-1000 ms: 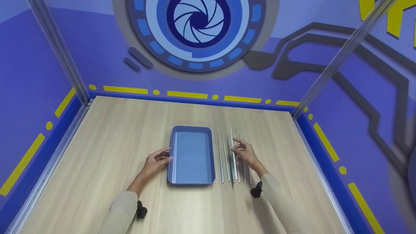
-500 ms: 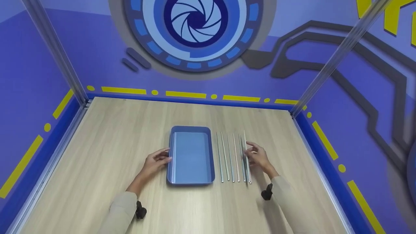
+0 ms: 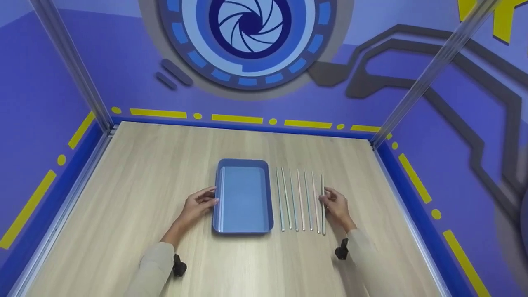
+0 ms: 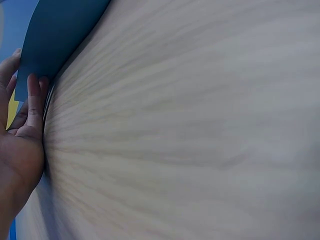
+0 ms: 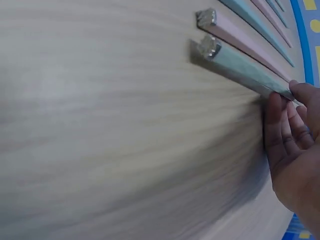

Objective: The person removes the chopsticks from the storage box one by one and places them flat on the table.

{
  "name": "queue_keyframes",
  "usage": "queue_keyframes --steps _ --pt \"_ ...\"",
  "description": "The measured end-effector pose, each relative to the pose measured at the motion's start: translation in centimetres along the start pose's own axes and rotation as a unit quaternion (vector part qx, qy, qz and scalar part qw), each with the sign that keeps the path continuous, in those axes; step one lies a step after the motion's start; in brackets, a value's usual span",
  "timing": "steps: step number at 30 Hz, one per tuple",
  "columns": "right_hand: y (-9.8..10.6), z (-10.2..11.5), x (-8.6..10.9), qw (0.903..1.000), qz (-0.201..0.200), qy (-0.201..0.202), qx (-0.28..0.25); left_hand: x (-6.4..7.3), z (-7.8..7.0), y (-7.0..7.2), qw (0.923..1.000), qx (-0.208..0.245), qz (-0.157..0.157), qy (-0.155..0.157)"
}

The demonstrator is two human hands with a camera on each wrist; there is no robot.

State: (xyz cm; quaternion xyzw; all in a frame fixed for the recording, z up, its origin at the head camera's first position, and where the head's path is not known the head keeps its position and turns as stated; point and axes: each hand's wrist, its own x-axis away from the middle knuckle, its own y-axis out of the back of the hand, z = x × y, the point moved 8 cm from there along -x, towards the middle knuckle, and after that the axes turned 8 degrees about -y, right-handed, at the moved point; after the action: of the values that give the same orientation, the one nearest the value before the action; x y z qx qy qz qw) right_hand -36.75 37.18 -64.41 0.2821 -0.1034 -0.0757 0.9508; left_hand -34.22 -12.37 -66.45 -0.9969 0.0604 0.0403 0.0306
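A shallow blue tray [image 3: 243,232] stands on the wooden table. At its left wall my left hand [image 3: 200,205] pinches the rim, thumb over the edge and fingers on the outside, as the left wrist view also shows with the hand [image 4: 22,145] against the tray wall [image 4: 57,40]. To the right of the tray, my right hand [image 3: 336,206] pinches a pale green chopstick [image 3: 323,222] between thumb and fingers. This chopstick [image 5: 245,67] has a silver end and lies low over the wood, beside a pink chopstick [image 5: 240,37].
Several pastel chopsticks [image 3: 298,198] lie side by side, roughly parallel, between the tray and my right hand. Blue printed panels [image 3: 247,99] and metal posts [image 3: 437,62] enclose the wooden table [image 3: 165,152] at the back and sides.
My right hand has moved right with the chopstick, across the row and down to its right end, lowering it beside the others. The left hand has stayed on the tray's rim.
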Motion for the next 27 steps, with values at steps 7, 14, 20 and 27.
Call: queue_keyframes --steps 7,14,20,27 --pt "0.1 -0.3 -0.1 0.9948 -0.051 0.042 0.078 0.1 -0.3 0.1 0.9997 -0.019 0.001 -0.016" --pt "0.1 -0.7 -0.3 0.9953 -0.060 0.031 0.069 -0.1 -0.4 -0.1 0.9997 -0.011 0.001 -0.020" --pt "0.5 -1.3 -0.1 0.9987 -0.049 0.005 0.011 -0.2 -0.2 0.1 0.9998 -0.019 -0.007 -0.009" --pt "0.8 -0.7 0.5 0.9986 -0.029 -0.011 -0.043 0.0 0.0 0.2 0.9995 -0.030 -0.010 0.003"
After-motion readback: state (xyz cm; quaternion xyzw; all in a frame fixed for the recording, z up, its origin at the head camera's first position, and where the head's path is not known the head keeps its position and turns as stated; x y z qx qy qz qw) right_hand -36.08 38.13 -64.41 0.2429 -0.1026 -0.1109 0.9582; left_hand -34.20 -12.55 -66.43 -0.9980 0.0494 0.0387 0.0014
